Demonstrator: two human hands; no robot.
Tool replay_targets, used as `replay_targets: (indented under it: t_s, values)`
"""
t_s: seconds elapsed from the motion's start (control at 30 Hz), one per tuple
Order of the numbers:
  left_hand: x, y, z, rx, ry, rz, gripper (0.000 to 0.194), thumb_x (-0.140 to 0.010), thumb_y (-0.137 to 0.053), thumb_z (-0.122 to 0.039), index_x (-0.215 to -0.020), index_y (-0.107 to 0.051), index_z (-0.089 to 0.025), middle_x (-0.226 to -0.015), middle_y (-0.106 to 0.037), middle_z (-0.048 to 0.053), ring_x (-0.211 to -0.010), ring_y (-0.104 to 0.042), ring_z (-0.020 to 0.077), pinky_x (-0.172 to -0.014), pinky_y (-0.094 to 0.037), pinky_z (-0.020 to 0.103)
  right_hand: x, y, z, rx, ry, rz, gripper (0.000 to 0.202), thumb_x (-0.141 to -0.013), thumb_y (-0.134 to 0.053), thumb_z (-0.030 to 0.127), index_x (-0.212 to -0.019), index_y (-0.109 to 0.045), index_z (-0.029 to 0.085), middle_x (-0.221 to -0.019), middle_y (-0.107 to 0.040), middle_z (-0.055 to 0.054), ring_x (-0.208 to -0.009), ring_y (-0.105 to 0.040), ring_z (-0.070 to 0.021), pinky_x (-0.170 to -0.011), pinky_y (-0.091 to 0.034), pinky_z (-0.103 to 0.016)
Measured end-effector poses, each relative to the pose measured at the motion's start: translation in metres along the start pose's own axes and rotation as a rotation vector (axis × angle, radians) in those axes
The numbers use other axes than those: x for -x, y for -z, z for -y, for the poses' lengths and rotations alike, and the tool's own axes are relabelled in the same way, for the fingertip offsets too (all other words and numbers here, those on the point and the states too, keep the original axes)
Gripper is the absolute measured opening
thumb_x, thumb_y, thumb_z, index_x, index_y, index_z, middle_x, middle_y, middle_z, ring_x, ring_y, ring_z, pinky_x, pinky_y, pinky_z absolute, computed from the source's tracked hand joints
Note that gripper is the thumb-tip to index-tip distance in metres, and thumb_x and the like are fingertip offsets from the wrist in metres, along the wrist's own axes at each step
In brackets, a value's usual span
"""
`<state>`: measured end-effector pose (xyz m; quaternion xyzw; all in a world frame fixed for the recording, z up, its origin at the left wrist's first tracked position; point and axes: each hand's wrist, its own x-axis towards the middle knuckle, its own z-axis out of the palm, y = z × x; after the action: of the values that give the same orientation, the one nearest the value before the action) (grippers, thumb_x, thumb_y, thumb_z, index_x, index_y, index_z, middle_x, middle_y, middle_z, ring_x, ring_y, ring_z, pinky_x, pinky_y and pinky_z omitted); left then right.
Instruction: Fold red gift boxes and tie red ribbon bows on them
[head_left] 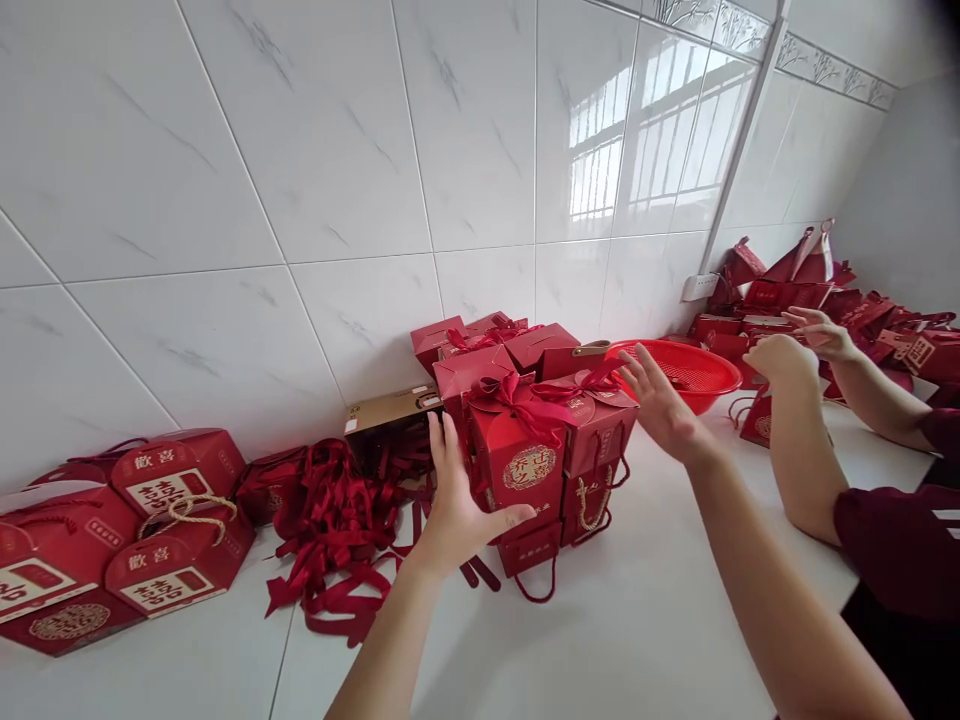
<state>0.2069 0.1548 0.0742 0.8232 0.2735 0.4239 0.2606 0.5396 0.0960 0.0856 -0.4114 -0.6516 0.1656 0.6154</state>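
Note:
A stack of red gift boxes (pixel 525 470) with ribbon bows on top stands in the middle of the white counter. On its left side is my left hand (pixel 457 505), thumb and fingers spread, with nothing in it. To the upper right, my right hand (pixel 661 400) is raised beside the stack with its fingers stretched out, also holding nothing. A dark red ribbon bow (pixel 521 400) lies on the front box, between my hands. Whether either hand touches the boxes cannot be told.
A ribbon pile (pixel 337 510) and an open carton (pixel 394 408) lie left of the stack, with more red boxes (pixel 176 540) farther left. Behind right stands a red basket (pixel 701 372). At right, another person's hands (pixel 787 355) are near more red boxes (pixel 787 295).

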Motion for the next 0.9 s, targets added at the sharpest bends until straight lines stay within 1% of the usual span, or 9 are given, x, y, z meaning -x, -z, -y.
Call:
replay_targets:
  t_s: [0.07,0.17,0.23,0.3,0.37,0.5,0.63,0.8,0.9]
  values:
    - [0.001,-0.011,0.006,-0.015,-0.082,-0.096,0.134,-0.065,-0.082,-0.051,-0.150,0.020,-0.036,-0.159,0.029,0.008,-0.146,0.019,0.0379,-0.116,-0.014,0.063,0.018,-0.014,-0.006,0.078,0.059,-0.011,0.128,-0.056,-0.053,0.092,-0.154,0.005,0.032,-0.163,-0.010,-0.011,-0.149,-0.015,-0.0328,-0.111,-0.030,-0.060]
    - [0.018,-0.030,0.021,-0.078,-0.236,-0.322,0.110,-0.081,-0.070,-0.041,-0.154,0.012,-0.026,-0.162,0.018,0.013,-0.149,0.011,0.0353,-0.118,-0.011,0.060,0.054,-0.041,-0.021,0.352,0.177,-0.328,0.113,-0.078,-0.046,0.080,-0.151,0.021,0.027,-0.162,-0.002,-0.017,-0.150,-0.004,-0.0338,-0.109,-0.023,-0.068]
    - [0.032,-0.041,0.032,-0.230,-0.397,-0.419,0.096,-0.086,-0.061,-0.030,-0.155,0.006,-0.019,-0.163,0.014,0.014,-0.150,0.006,0.0336,-0.118,-0.014,0.056,0.080,-0.059,-0.032,0.618,0.269,-0.492,0.089,-0.093,-0.037,0.061,-0.152,0.018,0.023,-0.162,0.006,-0.016,-0.150,0.003,-0.0344,-0.109,-0.016,-0.072]
    - [0.042,-0.049,0.041,-0.395,-0.572,-0.436,0.093,-0.085,-0.060,-0.025,-0.156,0.000,-0.021,-0.164,0.013,0.010,-0.150,0.005,0.0309,-0.120,-0.015,0.052,0.102,-0.076,-0.040,0.771,0.318,-0.487,0.075,-0.097,-0.034,0.041,-0.154,0.011,0.025,-0.163,0.010,-0.010,-0.150,0.007,-0.0337,-0.110,-0.010,-0.072]
    - [0.047,-0.056,0.045,-0.485,-0.679,-0.428,0.092,-0.083,-0.062,-0.025,-0.155,-0.006,-0.026,-0.164,0.011,0.003,-0.150,0.007,0.0276,-0.121,-0.011,0.048,0.113,-0.090,-0.043,0.850,0.344,-0.437,0.076,-0.094,-0.038,0.029,-0.155,0.007,0.027,-0.163,0.012,-0.005,-0.149,0.011,-0.0328,-0.110,-0.004,-0.073]
    - [0.043,-0.070,0.036,-0.605,-0.723,-0.431,0.081,-0.083,-0.056,-0.020,-0.154,-0.018,-0.018,-0.164,0.008,0.001,-0.151,0.007,0.0235,-0.123,-0.009,0.043,0.104,-0.116,-0.038,0.977,0.367,-0.432,0.083,-0.090,-0.042,0.020,-0.155,0.009,0.019,-0.162,0.015,-0.008,-0.148,0.018,-0.0332,-0.107,0.009,-0.074]
    - [0.029,-0.079,0.018,-0.705,-0.690,-0.427,0.076,-0.084,-0.055,-0.018,-0.153,-0.023,-0.013,-0.163,0.001,0.001,-0.151,0.006,0.0226,-0.123,0.001,0.045,0.081,-0.131,-0.037,1.040,0.386,-0.470,0.082,-0.090,-0.040,0.018,-0.155,0.009,0.017,-0.162,0.016,-0.009,-0.148,0.018,-0.0318,-0.108,0.007,-0.073]
    - [0.011,-0.082,0.012,-0.767,-0.588,-0.398,0.069,-0.085,-0.058,-0.023,-0.149,-0.033,-0.018,-0.148,-0.047,0.007,-0.151,-0.001,0.0217,-0.122,0.000,0.051,0.065,-0.135,-0.047,1.081,0.408,-0.496,0.079,-0.090,-0.040,0.019,-0.156,0.003,0.021,-0.163,0.013,-0.009,-0.149,0.011,-0.0317,-0.111,-0.004,-0.071]
    - [0.006,-0.083,0.016,-0.780,-0.585,-0.407,0.071,-0.085,-0.057,-0.024,-0.150,-0.030,-0.018,-0.139,-0.057,0.009,-0.151,-0.001,0.0211,-0.121,-0.004,0.052,0.062,-0.137,-0.054,1.086,0.426,-0.508,0.079,-0.089,-0.042,0.019,-0.156,0.000,0.021,-0.163,0.012,-0.009,-0.149,0.008,-0.0325,-0.112,-0.008,-0.071]
